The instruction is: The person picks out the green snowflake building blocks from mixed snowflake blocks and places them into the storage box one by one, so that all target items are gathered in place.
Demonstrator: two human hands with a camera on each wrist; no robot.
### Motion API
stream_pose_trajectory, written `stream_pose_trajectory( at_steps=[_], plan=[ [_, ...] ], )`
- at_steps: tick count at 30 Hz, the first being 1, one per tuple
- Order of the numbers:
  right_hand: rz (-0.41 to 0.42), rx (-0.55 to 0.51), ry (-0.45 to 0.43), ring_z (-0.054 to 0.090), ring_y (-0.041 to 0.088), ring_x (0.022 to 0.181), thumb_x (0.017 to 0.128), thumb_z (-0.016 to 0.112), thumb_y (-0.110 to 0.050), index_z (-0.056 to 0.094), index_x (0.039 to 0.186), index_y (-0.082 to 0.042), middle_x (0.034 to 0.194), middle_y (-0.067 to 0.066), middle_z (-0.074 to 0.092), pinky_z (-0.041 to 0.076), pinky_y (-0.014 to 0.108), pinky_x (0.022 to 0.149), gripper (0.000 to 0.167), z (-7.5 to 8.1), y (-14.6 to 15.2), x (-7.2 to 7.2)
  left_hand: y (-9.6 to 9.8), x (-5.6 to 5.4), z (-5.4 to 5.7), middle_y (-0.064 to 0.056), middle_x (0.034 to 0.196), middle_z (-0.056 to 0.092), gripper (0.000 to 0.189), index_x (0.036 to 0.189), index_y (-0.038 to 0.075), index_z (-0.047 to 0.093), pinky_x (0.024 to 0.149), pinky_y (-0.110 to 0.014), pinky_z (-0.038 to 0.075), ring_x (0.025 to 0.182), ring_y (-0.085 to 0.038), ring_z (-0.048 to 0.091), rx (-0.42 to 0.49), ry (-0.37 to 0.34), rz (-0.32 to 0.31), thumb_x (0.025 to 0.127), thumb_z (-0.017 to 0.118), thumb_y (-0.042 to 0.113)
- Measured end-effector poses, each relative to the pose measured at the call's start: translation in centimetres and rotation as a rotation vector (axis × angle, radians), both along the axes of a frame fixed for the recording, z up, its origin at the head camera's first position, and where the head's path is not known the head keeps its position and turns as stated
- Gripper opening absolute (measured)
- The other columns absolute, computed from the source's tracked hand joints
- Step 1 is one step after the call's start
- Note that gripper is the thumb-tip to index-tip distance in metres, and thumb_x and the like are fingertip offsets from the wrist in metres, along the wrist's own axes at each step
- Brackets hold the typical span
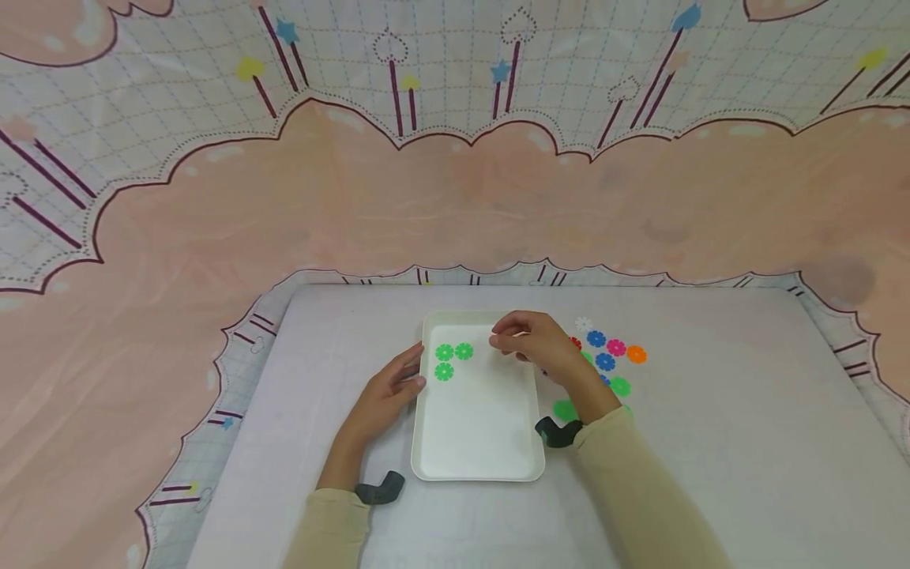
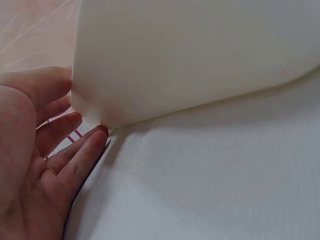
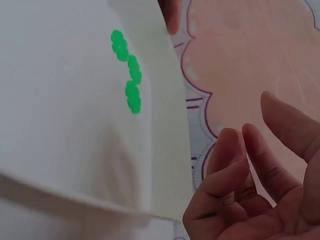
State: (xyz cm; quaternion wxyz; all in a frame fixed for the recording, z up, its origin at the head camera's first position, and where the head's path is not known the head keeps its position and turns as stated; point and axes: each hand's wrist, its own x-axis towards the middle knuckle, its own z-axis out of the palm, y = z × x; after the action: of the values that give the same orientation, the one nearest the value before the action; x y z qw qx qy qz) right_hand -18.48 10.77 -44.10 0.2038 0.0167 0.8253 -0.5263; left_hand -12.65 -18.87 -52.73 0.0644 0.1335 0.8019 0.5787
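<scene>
"At the near side, which items come first?"

"Two beige sleeves (image 1: 330,525), then a dark wrist unit (image 1: 380,488) at each wrist. Beyond these, a white rectangular tray (image 1: 479,431) rests on the white tabletop (image 1: 768,411)"

"Condition of the left hand (image 1: 384,395)?"

"Located at the tray's left rim. Fingers spread and slightly bent, fingertips touching the edge"

"Contents to the right of the tray?"

"Loose discs (image 1: 605,362) in blue, pink, orange, green, red and white, on the tabletop. The right arm covers some of them"

"Location of the three green discs (image 1: 444,371)?"

"Far left part of the tray: two side by side, the third just nearer than the left one"

"Condition of the right hand (image 1: 536,344)?"

"Positioned over the tray's far right part. Fingers partly curled, narrow gap between thumb and fingertips; no item is visible in the gap"

"Farthest item?"

"A patterned cloth (image 1: 455,205), pink and white, beyond the far edge of the tabletop"
</scene>
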Motion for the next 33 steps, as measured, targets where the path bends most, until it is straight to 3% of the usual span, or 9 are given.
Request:
stream_pose_trajectory(
  at_steps=[7, 14, 23, 33],
  plan=[
    [0.094, 0.042, 0.114, 0.065, 0.026, 0.101, 0.092, 0.077, -0.032, 0.069, 0.122, -0.010, 0.113, 0.007, 0.068, 0.059, 0.049, 0.096, 0.039, 0.8, 3.7, 0.9, 0.0, 0.0, 0.1, -0.004, 0.160, 0.044, 0.060, 0.157, 0.021, 0.042, 0.111, -0.041, 0.052, 0.141, -0.031, 0.052, -0.007, -0.005, 0.004, 0.101, 0.065, 0.024],
    [0.157, 0.128, 0.131, 0.064, 0.023, 0.101, 0.092, 0.076, -0.037, 0.070, 0.122, -0.013, 0.109, 0.004, 0.071, 0.057, 0.039, 0.091, 0.039, 1.2, 7.1, 1.9, 0.0, 0.1, 0.1, -0.004, 0.161, 0.044, 0.061, 0.157, 0.021, 0.042, 0.110, -0.043, 0.052, 0.141, -0.033, 0.052, 0.002, -0.024, 0.009, 0.101, 0.066, 0.025],
    [0.241, 0.235, 0.133, 0.062, 0.021, 0.097, 0.089, 0.079, -0.041, 0.074, 0.116, -0.020, 0.108, -0.005, 0.074, 0.055, 0.031, 0.080, 0.034, -0.8, 9.3, 2.9, 0.0, 0.0, 0.0, -0.002, 0.161, 0.044, 0.060, 0.156, 0.023, 0.042, 0.110, -0.042, 0.052, 0.141, -0.031, 0.052, -0.011, -0.024, 0.014, 0.101, 0.066, 0.027],
    [0.277, 0.295, 0.121, 0.058, 0.021, 0.089, 0.085, 0.084, -0.034, 0.078, 0.110, -0.022, 0.108, -0.003, 0.074, 0.054, 0.030, 0.068, 0.029, -2.4, 10.2, 3.6, 0.2, 0.2, 0.2, -0.004, 0.157, 0.049, 0.059, 0.154, 0.029, 0.045, 0.110, -0.046, 0.052, 0.139, -0.030, 0.055, -0.034, -0.041, 0.045, 0.100, 0.067, 0.026]
  ],
)
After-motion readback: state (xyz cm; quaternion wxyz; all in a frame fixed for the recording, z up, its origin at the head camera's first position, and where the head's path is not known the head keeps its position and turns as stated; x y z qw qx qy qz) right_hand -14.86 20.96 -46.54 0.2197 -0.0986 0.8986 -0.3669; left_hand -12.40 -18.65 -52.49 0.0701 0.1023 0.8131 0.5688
